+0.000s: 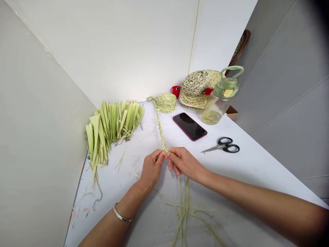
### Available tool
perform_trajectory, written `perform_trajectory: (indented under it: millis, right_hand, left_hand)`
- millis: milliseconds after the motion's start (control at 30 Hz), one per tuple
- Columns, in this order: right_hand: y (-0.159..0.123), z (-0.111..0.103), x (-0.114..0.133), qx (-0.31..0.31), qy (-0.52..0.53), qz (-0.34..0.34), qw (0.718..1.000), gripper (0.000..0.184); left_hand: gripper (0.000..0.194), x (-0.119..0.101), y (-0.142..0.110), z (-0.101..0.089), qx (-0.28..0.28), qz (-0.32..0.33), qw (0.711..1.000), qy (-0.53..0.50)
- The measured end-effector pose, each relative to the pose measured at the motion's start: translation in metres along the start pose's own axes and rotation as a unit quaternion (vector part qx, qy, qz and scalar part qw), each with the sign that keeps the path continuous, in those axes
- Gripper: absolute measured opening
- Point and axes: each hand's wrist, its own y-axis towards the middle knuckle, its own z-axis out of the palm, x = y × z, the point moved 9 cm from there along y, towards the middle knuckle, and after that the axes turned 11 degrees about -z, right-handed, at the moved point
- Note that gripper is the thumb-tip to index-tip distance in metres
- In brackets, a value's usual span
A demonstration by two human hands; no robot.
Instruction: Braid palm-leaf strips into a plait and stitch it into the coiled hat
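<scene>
A pale green braid [159, 127] of plant strips runs from a coiled roll [166, 102] toward me. At its near end, my left hand [152, 168] pinches it between thumb and fingers. Right beside, my right hand [183, 160] is closed on the same end, thumb and index finger meeting the left fingertips. Long loose strips [186, 199] spread over the table below my hands; where they join the braid is hidden by my fingers.
Leaf bundles [115, 120] lie at the left. Scissors [223, 145], a phone [190, 126] and a bottle [216, 104] are on the right of the white table [123, 185]. Behind stand a woven hat [196, 85] and a red cup [175, 92]. Walls flank the table.
</scene>
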Motion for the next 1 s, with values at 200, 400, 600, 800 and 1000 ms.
perform_trajectory:
  millis: [200, 400, 600, 800, 1000]
  right_hand:
    - [-0.009, 0.002, 0.008, -0.019, -0.097, -0.03, 0.995, 0.033]
    - [-0.011, 0.006, 0.009, 0.004, -0.246, -0.047, 0.968, 0.026]
    - [-0.019, 0.021, 0.011, 0.066, -0.353, -0.056, 0.932, 0.019]
    - [-0.03, -0.006, 0.043, 0.081, -0.332, -0.159, 0.926, 0.035]
    - [-0.014, -0.055, 0.028, -0.014, -0.183, -0.128, 0.975, 0.029]
  left_hand:
    - [0.035, -0.003, -0.001, 0.006, 0.048, 0.0, 0.998, -0.031]
    - [0.04, -0.009, -0.005, 0.008, 0.067, -0.01, 0.996, -0.059]
    - [0.037, 0.002, -0.001, 0.001, 0.078, -0.05, 0.99, -0.105]
    - [0.039, 0.01, 0.003, 0.004, 0.141, -0.083, 0.977, -0.14]
    - [0.039, 0.012, 0.005, 0.007, 0.173, -0.084, 0.968, -0.159]
